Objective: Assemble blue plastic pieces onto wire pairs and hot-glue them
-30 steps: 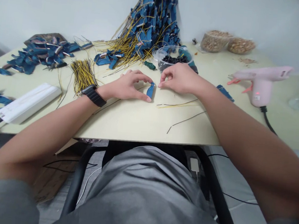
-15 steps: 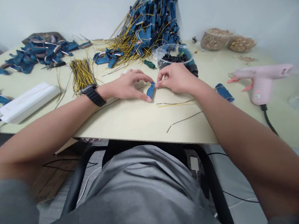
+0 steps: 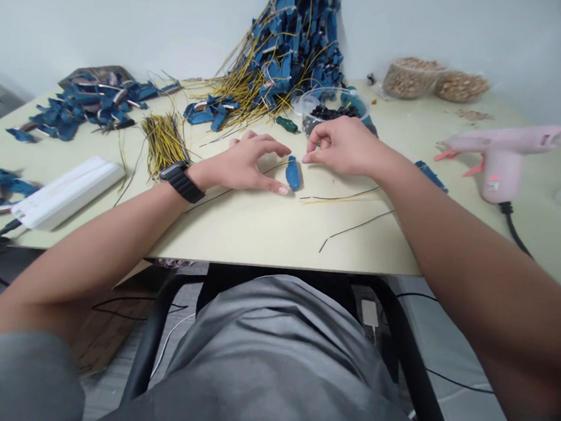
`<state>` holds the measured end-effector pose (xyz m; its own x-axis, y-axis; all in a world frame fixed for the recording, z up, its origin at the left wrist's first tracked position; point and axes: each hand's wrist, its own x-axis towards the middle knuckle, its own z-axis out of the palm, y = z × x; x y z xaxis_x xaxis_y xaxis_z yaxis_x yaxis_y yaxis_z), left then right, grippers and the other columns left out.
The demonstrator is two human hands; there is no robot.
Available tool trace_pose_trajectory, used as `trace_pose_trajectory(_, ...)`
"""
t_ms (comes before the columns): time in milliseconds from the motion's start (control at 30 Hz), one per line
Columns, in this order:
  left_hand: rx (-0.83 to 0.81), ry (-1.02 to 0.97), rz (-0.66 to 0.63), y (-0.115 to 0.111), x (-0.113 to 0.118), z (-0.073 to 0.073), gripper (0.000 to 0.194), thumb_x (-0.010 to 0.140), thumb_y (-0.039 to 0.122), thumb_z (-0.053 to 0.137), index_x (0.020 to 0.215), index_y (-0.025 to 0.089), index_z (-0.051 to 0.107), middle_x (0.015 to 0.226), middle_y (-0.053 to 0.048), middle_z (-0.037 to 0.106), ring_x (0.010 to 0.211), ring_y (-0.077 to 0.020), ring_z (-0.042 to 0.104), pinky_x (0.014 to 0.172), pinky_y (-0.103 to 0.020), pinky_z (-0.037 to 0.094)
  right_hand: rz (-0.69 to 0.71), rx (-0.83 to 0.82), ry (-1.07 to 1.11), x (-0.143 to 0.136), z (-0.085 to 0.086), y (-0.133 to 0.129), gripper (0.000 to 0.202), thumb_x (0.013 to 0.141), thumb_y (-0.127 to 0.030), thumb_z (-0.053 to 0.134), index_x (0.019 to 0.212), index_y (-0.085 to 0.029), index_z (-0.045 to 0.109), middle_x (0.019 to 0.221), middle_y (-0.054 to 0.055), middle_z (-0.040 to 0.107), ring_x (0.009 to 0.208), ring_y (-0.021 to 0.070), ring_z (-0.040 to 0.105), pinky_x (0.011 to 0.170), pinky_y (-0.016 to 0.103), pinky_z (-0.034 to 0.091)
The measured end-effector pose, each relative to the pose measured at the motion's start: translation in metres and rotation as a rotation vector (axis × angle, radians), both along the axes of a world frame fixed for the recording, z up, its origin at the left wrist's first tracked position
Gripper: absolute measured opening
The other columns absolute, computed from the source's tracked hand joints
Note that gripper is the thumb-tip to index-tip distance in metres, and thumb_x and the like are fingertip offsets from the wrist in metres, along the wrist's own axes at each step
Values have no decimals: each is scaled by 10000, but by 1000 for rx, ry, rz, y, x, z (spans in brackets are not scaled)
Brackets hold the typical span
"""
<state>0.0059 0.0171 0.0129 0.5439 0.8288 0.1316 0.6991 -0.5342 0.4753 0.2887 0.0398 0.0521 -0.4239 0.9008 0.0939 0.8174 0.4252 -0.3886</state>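
A small blue piece [image 3: 292, 174], like a wrapped strip, lies on the table between my two hands, with a thin wire running from its upper end toward the left. My left hand [image 3: 248, 161] is beside it, thumb and forefinger spread apart and no grip on the piece. To the upper right, my right hand [image 3: 343, 147] has its thumb and forefinger pinched together; whatever is between the tips is too small to make out. Below it lie loose black and yellow wires [image 3: 341, 200]. A bundle of yellow and black wires [image 3: 162, 143] sits by my left wrist.
A tall heap of blue pieces [image 3: 297, 40] with wires rises at the back. A tub of small black parts [image 3: 337, 113] and a green-handled tool [image 3: 287, 124] stand before it. At right lies a pink glue gun [image 3: 504, 159]; at left, a white box [image 3: 68, 193] and blue scraps [image 3: 82, 105].
My left fingers have parted from the blue piece, which has turned a little and rests on the table. My right fingertips have drawn slightly away from its upper end. The view has shifted slightly.
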Motion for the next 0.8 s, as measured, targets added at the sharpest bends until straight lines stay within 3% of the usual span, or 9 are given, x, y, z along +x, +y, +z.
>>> trace_pose_trajectory(67,-5,-42,-9,0,-7,9,1156,790,1067,975,1653,303,878,1735,-176,823,1630,-525,678,1446,-718,440,-5,4,16,-1,1,-1,95,1047,-240,998,1030,-252,905,1034,73,879,1138,353,869,1095,475,640)
trace_pose_trajectory(167,18,-93,24,-3,-31,34,886,944,1023,877,1507,341,929,1653,-112,858,1556,-429,722,1365,-602,534,-11,15,35,0,2,-2,145,1035,-228,998,974,-263,872,945,60,833,1111,356,867,1088,482,644)
trace_pose_trajectory(267,113,91,126,-7,-67,59,645,1026,948,861,1196,335,965,1373,-42,895,1455,-362,654,1455,-632,424,-26,13,38,1,2,-2,180,1041,-239,986,944,-281,840,875,49,800,1079,360,869,1096,501,655)
trace_pose_trajectory(333,33,172,137,-6,-87,67,652,966,977,877,1085,340,955,1168,-17,873,1264,-321,657,1419,-623,451,-40,9,27,1,2,-3,171,1043,-240,975,950,-286,838,876,49,809,1069,363,876,1109,520,662)
trace_pose_trajectory(467,-108,285,90,8,-103,61,600,778,911,984,1002,354,969,1025,-6,860,1122,-326,748,1244,-508,559,-42,1,12,-1,3,-6,223,1054,-268,961,896,-299,806,864,54,802,1108,389,894,1135,547,669)
trace_pose_trajectory(633,-118,384,79,22,-97,43,298,761,616,947,869,338,930,1002,-52,870,1072,-362,808,1167,-490,574,-35,2,51,-1,3,-7,314,1033,-277,955,844,-325,710,801,45,765,1092,402,888,1124,568,676)
trace_pose_trajectory(733,-89,309,84,16,-91,43,226,779,541,888,833,323,868,976,-56,860,1088,-366,802,1141,-508,570,-31,4,55,1,2,-6,304,1035,-281,949,857,-320,707,857,67,819,1101,396,887,1122,560,664)
trace_pose_trajectory(800,-1,140,128,10,-86,50,245,853,549,856,853,308,812,981,-42,846,1070,-315,768,1125,-507,577,-26,12,62,2,1,-4,267,1032,-298,945,875,-315,730,915,78,865,1112,390,887,1109,550,660)
